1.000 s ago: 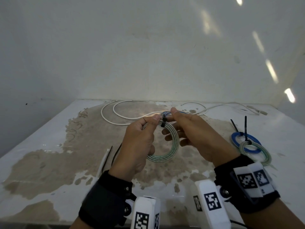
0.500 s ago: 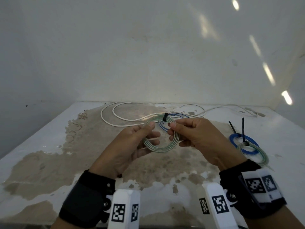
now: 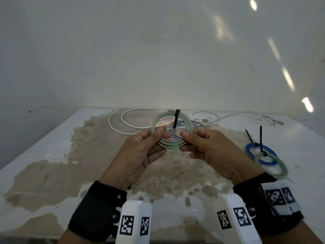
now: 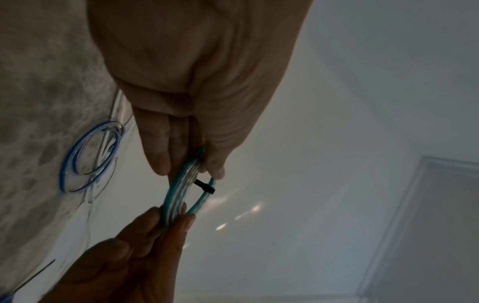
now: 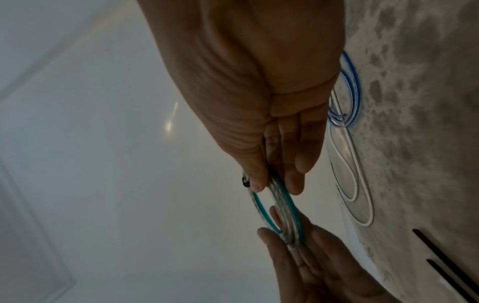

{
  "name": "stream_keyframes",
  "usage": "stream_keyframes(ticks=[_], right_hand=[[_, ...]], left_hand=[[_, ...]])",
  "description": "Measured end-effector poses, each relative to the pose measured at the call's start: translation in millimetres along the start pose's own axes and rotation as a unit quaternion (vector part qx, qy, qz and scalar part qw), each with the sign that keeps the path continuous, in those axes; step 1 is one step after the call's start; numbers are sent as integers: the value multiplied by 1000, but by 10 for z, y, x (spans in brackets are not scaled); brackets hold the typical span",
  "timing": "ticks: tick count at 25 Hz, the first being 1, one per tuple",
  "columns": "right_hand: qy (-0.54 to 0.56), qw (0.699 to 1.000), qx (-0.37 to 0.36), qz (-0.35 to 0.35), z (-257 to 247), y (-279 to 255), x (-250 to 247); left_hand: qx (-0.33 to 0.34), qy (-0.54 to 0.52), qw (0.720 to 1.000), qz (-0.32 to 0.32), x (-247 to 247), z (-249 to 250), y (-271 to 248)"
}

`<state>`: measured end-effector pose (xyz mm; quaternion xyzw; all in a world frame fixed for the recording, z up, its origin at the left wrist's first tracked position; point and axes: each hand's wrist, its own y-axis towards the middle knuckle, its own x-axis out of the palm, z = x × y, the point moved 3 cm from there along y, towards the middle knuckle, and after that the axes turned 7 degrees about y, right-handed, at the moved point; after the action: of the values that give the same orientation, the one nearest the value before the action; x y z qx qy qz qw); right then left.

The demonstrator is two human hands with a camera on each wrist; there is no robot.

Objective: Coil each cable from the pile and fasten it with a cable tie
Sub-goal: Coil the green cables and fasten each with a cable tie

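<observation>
**Tied coil held between two pinches, a loose turn is the risk**

Head view: the left hand and right hand each pinch one side of the green-striped cable coil, held upright above the desk. A black cable tie crosses its top turns, tail pointing down into the ring. If the tie is not pulled snug, I judge the turns could spring apart once either pinch lets go. Two tied coils lie to the right; a white cable and a blue cable wait behind.

Left wrist view: the left fingers and thumb clamp the coil's edge, with the tie head just beyond them. The turns look fanned, so one could slip out from under the tie.

Right wrist view: the right fingers pinch the coil near the tie; spare ties lie on the desk.
</observation>
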<state>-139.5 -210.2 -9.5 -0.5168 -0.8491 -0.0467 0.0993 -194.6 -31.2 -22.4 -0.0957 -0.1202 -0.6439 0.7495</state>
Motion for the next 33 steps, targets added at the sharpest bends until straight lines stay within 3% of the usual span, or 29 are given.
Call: stream_keyframes(ticks=[12, 20, 25, 33], right_hand=[[7, 999, 14, -31, 17, 7, -4], [-24, 998, 27, -56, 39, -12, 14], [-31, 996, 39, -71, 45, -19, -9], [-48, 993, 59, -89, 43, -37, 9]], left_hand=[[-18, 4, 1000, -4, 31, 31, 46], [19, 192, 980, 48, 123, 136, 182], [-11, 156, 987, 39, 130, 161, 177], [-7, 207, 978, 35, 151, 169, 169]])
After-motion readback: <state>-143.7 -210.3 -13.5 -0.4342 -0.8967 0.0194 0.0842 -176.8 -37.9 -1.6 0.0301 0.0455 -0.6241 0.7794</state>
